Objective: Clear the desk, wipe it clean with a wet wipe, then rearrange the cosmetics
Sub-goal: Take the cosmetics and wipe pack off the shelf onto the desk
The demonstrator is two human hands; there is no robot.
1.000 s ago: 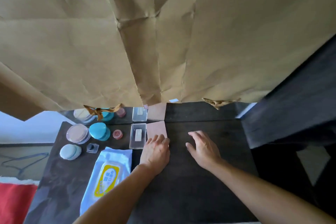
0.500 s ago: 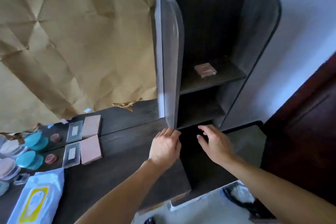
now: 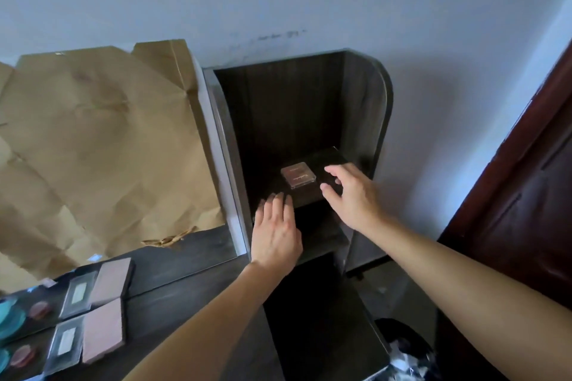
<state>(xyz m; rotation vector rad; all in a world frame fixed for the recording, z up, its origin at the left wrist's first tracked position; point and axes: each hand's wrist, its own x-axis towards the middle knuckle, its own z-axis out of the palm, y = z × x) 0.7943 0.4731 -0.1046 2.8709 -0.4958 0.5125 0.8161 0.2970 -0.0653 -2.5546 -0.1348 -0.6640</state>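
Cosmetics, near to far: flat pink rectangular palette (image 3: 103, 330) on dark wooden desk (image 3: 185, 275), well left of both hands. Left hand (image 3: 276, 230) spread flat, empty, by shelf edge. Right hand (image 3: 351, 193) open, fingers curled, empty, just beside clear-lidded square brown compact (image 3: 298, 179) on dark wooden shelf (image 3: 328, 161). Risk: hasty reach nudging compact deeper.

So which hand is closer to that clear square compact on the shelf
Right. The right hand reaches open just beside the compact, not touching. The left hand lies lower, at the shelf's front edge.
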